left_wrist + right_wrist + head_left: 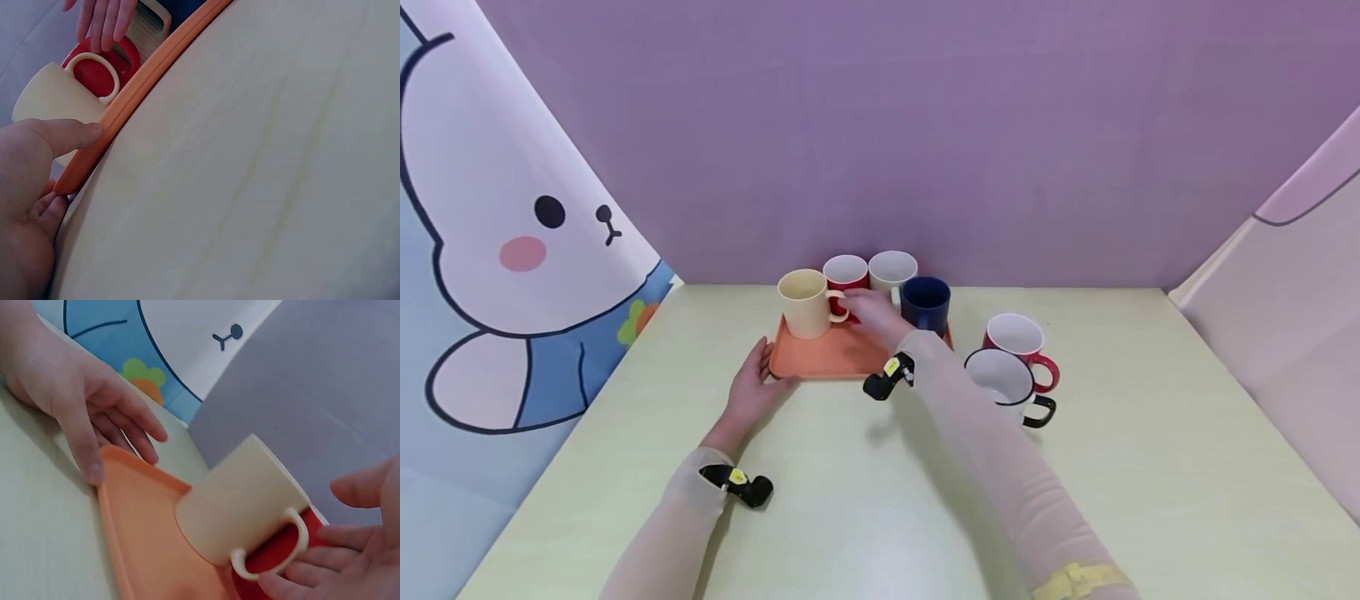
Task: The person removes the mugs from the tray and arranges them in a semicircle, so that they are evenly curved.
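Note:
An orange tray lies on the table with several mugs on it. A cream mug stands upright at its left, handle to the right; behind are a red mug and a pale mug, with a navy mug at right. My left hand holds the tray's front left corner, thumb on the front rim and fingers round the side. My right hand reaches over the tray; its extended fingers are beside the cream mug's handle, thumb apart, gripping nothing.
To the right of the tray, a red mug with a white inside stands behind a white mug with a black rim; both handles point right. A purple wall rises behind the table, and a cartoon panel is at left.

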The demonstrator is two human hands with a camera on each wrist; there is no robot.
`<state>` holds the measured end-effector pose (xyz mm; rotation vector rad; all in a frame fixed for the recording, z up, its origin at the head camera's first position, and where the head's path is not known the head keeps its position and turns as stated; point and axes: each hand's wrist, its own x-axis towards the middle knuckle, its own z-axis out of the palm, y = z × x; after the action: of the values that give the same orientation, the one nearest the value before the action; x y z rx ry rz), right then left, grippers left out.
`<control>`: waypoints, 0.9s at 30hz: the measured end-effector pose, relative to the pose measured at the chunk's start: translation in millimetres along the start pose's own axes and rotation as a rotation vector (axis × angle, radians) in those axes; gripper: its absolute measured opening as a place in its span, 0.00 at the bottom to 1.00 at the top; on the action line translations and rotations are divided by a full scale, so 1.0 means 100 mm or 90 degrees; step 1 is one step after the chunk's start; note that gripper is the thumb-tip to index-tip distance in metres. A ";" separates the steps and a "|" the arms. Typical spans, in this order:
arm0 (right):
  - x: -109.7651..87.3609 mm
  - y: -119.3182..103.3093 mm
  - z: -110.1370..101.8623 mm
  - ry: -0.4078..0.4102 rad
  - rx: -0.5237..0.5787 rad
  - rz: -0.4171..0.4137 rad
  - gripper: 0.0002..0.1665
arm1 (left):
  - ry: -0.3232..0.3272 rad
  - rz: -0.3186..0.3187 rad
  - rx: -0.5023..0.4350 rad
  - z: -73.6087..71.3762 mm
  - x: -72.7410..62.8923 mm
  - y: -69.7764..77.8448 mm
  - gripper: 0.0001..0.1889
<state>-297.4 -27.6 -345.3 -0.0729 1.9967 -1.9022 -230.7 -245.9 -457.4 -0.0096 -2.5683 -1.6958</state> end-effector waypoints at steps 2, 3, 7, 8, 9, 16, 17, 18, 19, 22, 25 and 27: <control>0.04 0.02 0.04 0.018 -0.006 0.007 0.29 | 0.001 0.002 -0.005 0.01 0.00 0.01 0.51; 0.11 0.07 0.05 0.028 -0.009 0.006 0.30 | 0.001 0.003 -0.007 0.01 0.00 0.02 0.51; 0.25 0.20 0.06 0.049 -0.003 -0.008 0.30 | -0.001 0.001 -0.008 0.03 0.00 0.03 0.51; 0.26 0.22 0.05 0.052 -0.002 -0.014 0.30 | 0.000 0.001 -0.005 0.03 0.01 0.02 0.51; 0.29 0.25 0.04 0.060 0.000 -0.020 0.30 | 0.000 0.002 -0.001 0.03 0.01 0.02 0.51; 0.42 0.40 0.00 0.085 0.022 -0.064 0.23 | 0.003 0.015 0.009 -0.01 0.02 -0.01 0.50; 0.45 0.43 0.00 0.080 0.035 -0.063 0.21 | 0.002 0.017 0.009 -0.01 0.02 -0.01 0.50; 0.48 0.46 0.00 0.074 0.048 -0.058 0.20 | 0.002 0.016 0.008 -0.01 0.02 -0.01 0.50; 0.40 0.42 0.02 0.071 0.049 -0.039 0.20 | 0.001 0.015 0.007 -0.01 0.03 -0.01 0.50; 0.32 0.41 0.05 0.038 0.053 -0.035 0.19 | 0.000 0.010 0.005 -0.01 0.02 -0.01 0.50; 0.27 0.40 0.06 -0.010 0.069 -0.038 0.19 | -0.003 0.004 0.006 -0.01 0.01 0.00 0.51; 0.27 0.42 0.06 -0.037 0.057 -0.041 0.19 | -0.004 0.001 0.006 0.00 0.01 0.01 0.51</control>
<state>-311.6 -38.4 -392.2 -0.1686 1.8907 -2.0024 -231.8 -245.9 -456.2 -0.0171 -2.5796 -1.6865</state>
